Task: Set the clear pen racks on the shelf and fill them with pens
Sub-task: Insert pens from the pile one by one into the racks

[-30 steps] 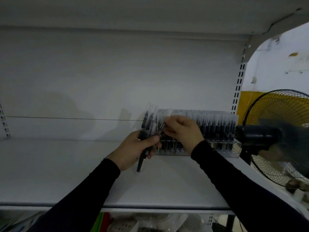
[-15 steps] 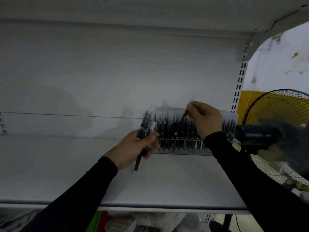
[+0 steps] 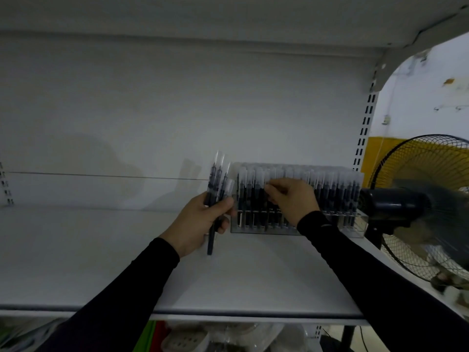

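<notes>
A clear pen rack [image 3: 291, 226] stands on the white shelf [image 3: 101, 262], toward the right end of it and close to the back wall [image 3: 152, 110]. The rack is full of dark pens with clear caps [image 3: 335, 189], which stand upright in close rows.

The left hand [image 3: 200, 222] is just left of the rack, near its left end. Its fingers and thumb are curled around a small bundle of pens [image 3: 217, 189], and it holds them almost upright. The caps of the bundle rise above the hand, and one dark pen end sticks out below the hand, above the shelf.

The right hand [image 3: 291, 199] is in front of the rack, over its left half. Its fingers are bent and the fingertips [image 3: 270, 190] are at the caps of the pens in the front rows. The picture is blurred there, so I cannot tell if the fingers pinch one pen or only touch the caps. Both arms wear black sleeves [image 3: 368, 270].

To the right of the rack, past the shelf post [image 3: 364, 138], stands a black fan [image 3: 426, 207] with a wire guard, and behind it the wall is yellow.
</notes>
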Action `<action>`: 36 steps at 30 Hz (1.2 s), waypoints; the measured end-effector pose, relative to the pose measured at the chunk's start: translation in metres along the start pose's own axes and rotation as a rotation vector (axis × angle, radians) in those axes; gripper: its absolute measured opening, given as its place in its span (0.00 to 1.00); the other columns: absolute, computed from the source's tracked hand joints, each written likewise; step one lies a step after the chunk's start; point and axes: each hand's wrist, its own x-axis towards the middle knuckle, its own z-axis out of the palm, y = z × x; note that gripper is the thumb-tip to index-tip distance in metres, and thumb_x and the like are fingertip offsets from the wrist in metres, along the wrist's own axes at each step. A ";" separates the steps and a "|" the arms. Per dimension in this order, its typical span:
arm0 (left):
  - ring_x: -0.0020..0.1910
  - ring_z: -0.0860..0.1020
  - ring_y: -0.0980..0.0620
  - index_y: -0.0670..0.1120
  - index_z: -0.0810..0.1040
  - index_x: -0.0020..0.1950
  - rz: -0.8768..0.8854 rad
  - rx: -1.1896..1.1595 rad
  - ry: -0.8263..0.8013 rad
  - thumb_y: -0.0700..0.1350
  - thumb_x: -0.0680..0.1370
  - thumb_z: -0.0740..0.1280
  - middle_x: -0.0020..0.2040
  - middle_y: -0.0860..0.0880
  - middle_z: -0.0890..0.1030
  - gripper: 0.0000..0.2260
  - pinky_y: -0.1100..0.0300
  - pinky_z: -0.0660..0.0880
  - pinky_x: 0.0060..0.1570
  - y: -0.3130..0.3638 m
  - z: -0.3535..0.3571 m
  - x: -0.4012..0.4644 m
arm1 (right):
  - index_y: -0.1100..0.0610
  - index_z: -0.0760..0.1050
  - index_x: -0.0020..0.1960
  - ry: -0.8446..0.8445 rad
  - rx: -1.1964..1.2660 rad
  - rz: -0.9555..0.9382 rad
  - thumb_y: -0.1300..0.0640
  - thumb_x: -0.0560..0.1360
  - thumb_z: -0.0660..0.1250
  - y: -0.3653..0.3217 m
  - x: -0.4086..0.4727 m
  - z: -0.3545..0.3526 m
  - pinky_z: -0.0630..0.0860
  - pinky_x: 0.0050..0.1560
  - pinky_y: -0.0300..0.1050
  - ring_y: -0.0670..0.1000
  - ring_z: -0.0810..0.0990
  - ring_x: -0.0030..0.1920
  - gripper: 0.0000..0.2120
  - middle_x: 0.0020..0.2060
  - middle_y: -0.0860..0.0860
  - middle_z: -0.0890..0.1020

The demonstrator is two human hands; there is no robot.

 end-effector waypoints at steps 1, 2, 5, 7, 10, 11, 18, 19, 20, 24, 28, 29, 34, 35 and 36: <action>0.27 0.75 0.53 0.36 0.77 0.53 -0.008 -0.005 0.009 0.43 0.80 0.66 0.37 0.46 0.81 0.10 0.63 0.70 0.26 0.000 0.000 0.000 | 0.60 0.82 0.54 -0.003 -0.015 -0.011 0.55 0.78 0.66 0.000 -0.001 0.000 0.79 0.55 0.45 0.52 0.84 0.43 0.11 0.42 0.54 0.85; 0.28 0.75 0.53 0.34 0.77 0.54 -0.015 -0.012 0.012 0.43 0.79 0.66 0.37 0.46 0.81 0.11 0.63 0.71 0.27 0.000 0.000 0.001 | 0.60 0.82 0.53 -0.001 -0.022 -0.015 0.55 0.78 0.66 -0.001 -0.002 0.000 0.79 0.55 0.44 0.51 0.84 0.43 0.10 0.41 0.53 0.85; 0.30 0.76 0.52 0.37 0.79 0.52 -0.025 -0.009 0.012 0.44 0.79 0.66 0.38 0.47 0.84 0.10 0.62 0.73 0.29 -0.001 -0.002 0.002 | 0.59 0.82 0.55 -0.009 -0.056 -0.009 0.54 0.78 0.66 -0.001 -0.001 -0.001 0.77 0.55 0.41 0.50 0.83 0.43 0.11 0.43 0.53 0.85; 0.29 0.76 0.53 0.39 0.79 0.52 -0.031 -0.004 0.009 0.43 0.79 0.67 0.40 0.46 0.85 0.08 0.62 0.73 0.29 -0.001 -0.002 0.001 | 0.57 0.82 0.55 -0.013 -0.113 -0.006 0.52 0.78 0.66 0.001 -0.003 -0.002 0.76 0.56 0.40 0.49 0.82 0.45 0.12 0.45 0.52 0.85; 0.29 0.76 0.53 0.41 0.78 0.50 -0.027 0.000 -0.015 0.41 0.79 0.67 0.43 0.44 0.85 0.03 0.63 0.73 0.28 -0.001 -0.001 0.001 | 0.56 0.83 0.50 0.054 -0.057 -0.001 0.49 0.78 0.65 0.002 -0.010 -0.003 0.78 0.54 0.43 0.48 0.82 0.43 0.12 0.42 0.50 0.85; 0.29 0.76 0.53 0.42 0.78 0.49 -0.025 0.005 -0.019 0.40 0.79 0.67 0.43 0.44 0.85 0.02 0.63 0.73 0.29 -0.001 0.000 0.001 | 0.56 0.83 0.48 0.062 0.013 0.008 0.49 0.78 0.66 0.001 -0.012 -0.002 0.80 0.53 0.45 0.49 0.83 0.42 0.12 0.39 0.50 0.85; 0.33 0.79 0.51 0.44 0.79 0.56 -0.036 0.026 -0.063 0.41 0.77 0.69 0.46 0.42 0.85 0.09 0.60 0.75 0.32 -0.003 0.004 0.001 | 0.50 0.81 0.44 -0.258 0.410 0.069 0.50 0.76 0.68 -0.026 -0.030 0.010 0.82 0.50 0.45 0.49 0.84 0.43 0.06 0.40 0.50 0.84; 0.34 0.80 0.50 0.44 0.79 0.57 -0.037 0.024 -0.068 0.41 0.77 0.70 0.46 0.42 0.85 0.09 0.60 0.76 0.33 -0.003 0.004 0.000 | 0.53 0.81 0.44 -0.306 0.460 0.066 0.53 0.77 0.67 -0.028 -0.031 0.012 0.81 0.51 0.45 0.50 0.83 0.43 0.06 0.39 0.50 0.84; 0.35 0.81 0.50 0.43 0.79 0.56 -0.037 0.019 -0.069 0.41 0.76 0.70 0.46 0.42 0.85 0.09 0.60 0.77 0.33 -0.003 0.005 0.000 | 0.57 0.81 0.43 -0.344 0.527 0.069 0.56 0.77 0.67 -0.029 -0.031 0.013 0.81 0.53 0.46 0.51 0.83 0.43 0.07 0.38 0.52 0.83; 0.38 0.82 0.49 0.44 0.80 0.55 -0.041 -0.008 -0.090 0.41 0.78 0.67 0.45 0.44 0.85 0.07 0.60 0.79 0.38 -0.004 0.007 -0.001 | 0.63 0.79 0.41 -0.338 0.736 0.132 0.63 0.77 0.67 -0.031 -0.032 0.015 0.81 0.51 0.46 0.52 0.81 0.39 0.07 0.35 0.56 0.81; 0.43 0.83 0.44 0.39 0.80 0.57 -0.067 -0.066 -0.070 0.43 0.79 0.65 0.48 0.40 0.85 0.11 0.57 0.80 0.42 -0.006 0.005 0.001 | 0.61 0.80 0.43 -0.141 0.841 0.218 0.62 0.76 0.67 -0.028 -0.025 0.008 0.81 0.45 0.39 0.49 0.82 0.39 0.05 0.35 0.52 0.83; 0.44 0.83 0.43 0.37 0.80 0.56 -0.071 -0.064 -0.049 0.44 0.80 0.65 0.49 0.39 0.84 0.11 0.57 0.80 0.42 -0.006 0.004 0.001 | 0.63 0.80 0.45 -0.084 0.891 0.236 0.62 0.76 0.67 -0.027 -0.021 0.003 0.81 0.45 0.39 0.50 0.83 0.40 0.04 0.37 0.54 0.83; 0.35 0.81 0.46 0.40 0.78 0.52 -0.085 -0.077 0.009 0.45 0.81 0.63 0.47 0.42 0.85 0.10 0.56 0.80 0.35 -0.003 0.005 0.001 | 0.62 0.80 0.49 0.151 0.894 0.186 0.61 0.77 0.67 -0.019 -0.006 -0.020 0.81 0.42 0.38 0.48 0.84 0.38 0.05 0.37 0.53 0.85; 0.31 0.79 0.48 0.41 0.78 0.51 -0.076 -0.047 0.021 0.46 0.81 0.63 0.44 0.43 0.85 0.09 0.57 0.77 0.31 -0.002 0.005 0.001 | 0.61 0.80 0.49 0.194 0.851 0.166 0.61 0.77 0.67 -0.017 -0.003 -0.023 0.81 0.42 0.38 0.48 0.83 0.37 0.05 0.37 0.53 0.84; 0.28 0.75 0.50 0.41 0.78 0.51 -0.068 -0.017 0.027 0.47 0.81 0.63 0.41 0.45 0.84 0.09 0.59 0.74 0.28 -0.003 0.004 0.001 | 0.59 0.80 0.49 0.233 0.785 0.147 0.60 0.77 0.68 -0.016 -0.001 -0.025 0.81 0.42 0.38 0.47 0.83 0.37 0.04 0.37 0.52 0.84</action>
